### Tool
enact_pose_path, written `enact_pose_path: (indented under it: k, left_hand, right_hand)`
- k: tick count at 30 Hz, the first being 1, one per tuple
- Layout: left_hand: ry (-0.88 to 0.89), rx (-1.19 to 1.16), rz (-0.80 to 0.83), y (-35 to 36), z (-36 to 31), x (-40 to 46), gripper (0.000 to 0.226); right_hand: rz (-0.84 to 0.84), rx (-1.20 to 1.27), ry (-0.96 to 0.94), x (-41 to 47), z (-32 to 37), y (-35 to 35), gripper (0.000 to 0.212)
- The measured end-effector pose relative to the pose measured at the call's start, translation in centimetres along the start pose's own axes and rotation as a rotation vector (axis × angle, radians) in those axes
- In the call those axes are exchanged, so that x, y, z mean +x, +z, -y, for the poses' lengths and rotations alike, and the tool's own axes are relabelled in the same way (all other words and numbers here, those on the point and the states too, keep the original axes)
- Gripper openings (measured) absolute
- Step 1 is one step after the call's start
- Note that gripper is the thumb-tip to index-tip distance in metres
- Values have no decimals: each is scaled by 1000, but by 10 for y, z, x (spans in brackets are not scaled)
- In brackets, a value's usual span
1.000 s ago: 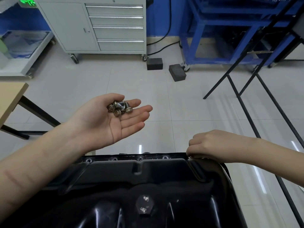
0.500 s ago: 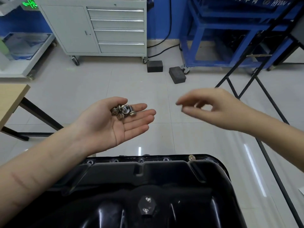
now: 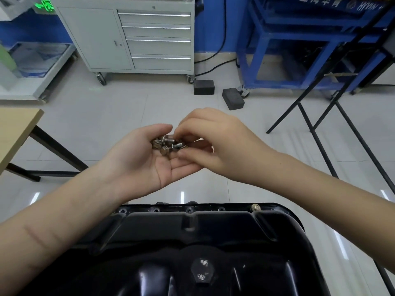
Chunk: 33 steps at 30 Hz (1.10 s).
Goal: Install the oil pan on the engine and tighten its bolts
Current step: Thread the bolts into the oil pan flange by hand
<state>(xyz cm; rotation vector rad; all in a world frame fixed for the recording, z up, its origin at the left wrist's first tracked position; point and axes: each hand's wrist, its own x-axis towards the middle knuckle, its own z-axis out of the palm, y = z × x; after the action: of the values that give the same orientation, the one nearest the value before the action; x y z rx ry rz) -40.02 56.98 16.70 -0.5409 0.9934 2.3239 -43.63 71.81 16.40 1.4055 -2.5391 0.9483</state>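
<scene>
At centre, the left hand [image 3: 141, 159] cups a heap of shiny flanged steel bolts [image 3: 165, 144], palm up; the right hand [image 3: 213, 144] has its fingers curled into them, though any pinch is hidden. At 6 o'clock sits the glossy black oil pan [image 3: 213, 242], cut off below, one bolt [image 3: 255, 207] seated in its rim at 5 o'clock.

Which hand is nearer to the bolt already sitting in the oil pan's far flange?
Right. The right hand hovers above and left of the flange bolt, its fingers picking at the bolts cupped in the left hand, which lies farther left.
</scene>
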Motion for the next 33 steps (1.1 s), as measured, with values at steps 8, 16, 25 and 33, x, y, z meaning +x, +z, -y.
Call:
enact_pose_path:
  k: [8, 16, 25, 33]
  left_hand:
    - [-33, 51, -26, 0, 2, 1, 45]
    - [-10, 38, -93, 0, 2, 2, 43]
    - [38, -16, -133, -7, -1, 7, 47]
    - [23, 14, -134, -8, 0, 9, 46]
  right_hand:
    - [-71, 132, 2, -7, 0, -6, 21]
    - [-236, 587, 220, -17, -14, -19, 23]
    - [713, 212, 382, -64, -55, 22, 17]
    - [770, 117, 293, -64, -58, 27, 16]
